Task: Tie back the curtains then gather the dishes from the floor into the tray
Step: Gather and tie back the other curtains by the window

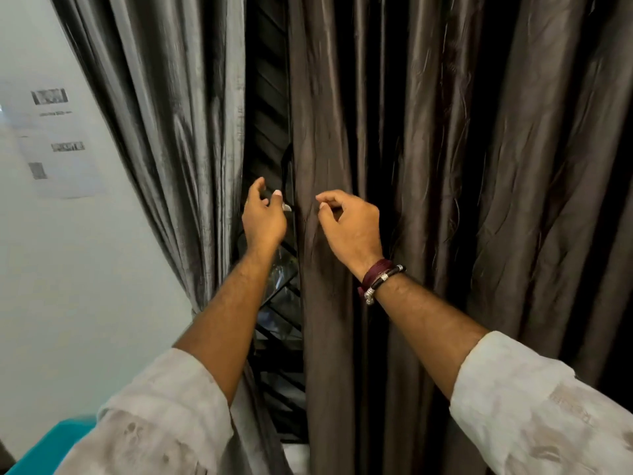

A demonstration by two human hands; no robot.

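Two dark brown satin curtains hang in front of me. The left curtain (171, 132) falls beside the wall, the right curtain (445, 166) fills the middle and right. Between them is a narrow gap showing a dark window with slanted bars (269, 108). My left hand (263, 217) is raised in the gap with loosely curled fingers, holding nothing. My right hand (349, 224) is against the inner edge of the right curtain, thumb and forefinger close together at the fabric; whether they pinch it is unclear. No dishes or tray are in view.
A white wall (68, 269) stands at the left with a printed paper sheet (58, 142) stuck on it. A turquoise object (44, 443) shows at the bottom left corner. Bracelets circle my right wrist (380, 279).
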